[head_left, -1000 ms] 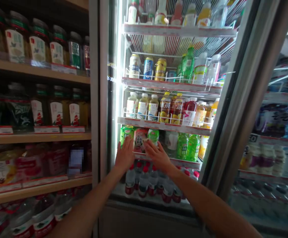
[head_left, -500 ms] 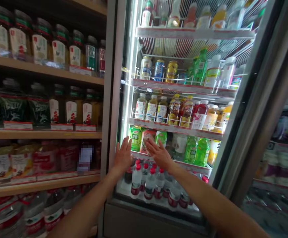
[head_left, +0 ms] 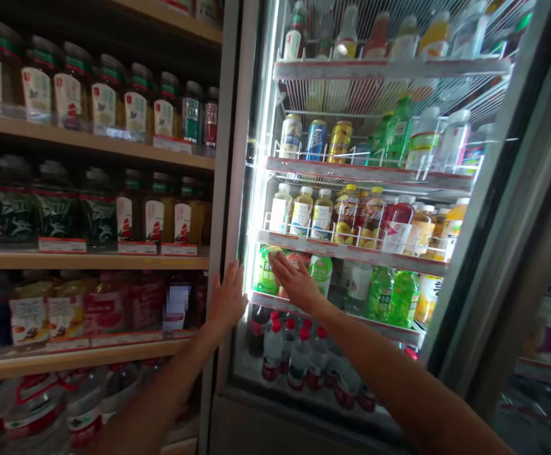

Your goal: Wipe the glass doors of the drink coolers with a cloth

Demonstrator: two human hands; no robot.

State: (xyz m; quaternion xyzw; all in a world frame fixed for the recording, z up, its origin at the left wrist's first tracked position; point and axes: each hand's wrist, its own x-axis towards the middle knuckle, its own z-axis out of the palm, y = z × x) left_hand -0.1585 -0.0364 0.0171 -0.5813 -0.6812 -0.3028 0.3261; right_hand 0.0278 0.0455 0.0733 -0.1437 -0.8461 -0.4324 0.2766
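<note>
My left hand (head_left: 228,294) is open, its fingers stretched upward beside the left frame (head_left: 230,208) of a lit drinks fridge. My right hand (head_left: 297,281) has its fingers stretched out flat in front of the fridge's low shelf. Its fingertips cover part of a green bottle (head_left: 265,272) and most of a reddish bottle behind it. A second green bottle (head_left: 321,272) shows just to the right of that hand. Whether the fingertips touch the glass, or have something thin under them, I cannot tell.
Several red-capped water bottles (head_left: 299,360) stand at the fridge bottom. Rows of cans (head_left: 316,140) and bottled tea (head_left: 323,215) fill the shelves above. On the left, a wooden rack (head_left: 90,259) holds many bottles. A thick metal upright (head_left: 507,265) stands at the right.
My view has swung slightly left. My right hand has moved left across the low shelf, from the reddish bottle towards the green one. My left hand has moved left onto the frame side.
</note>
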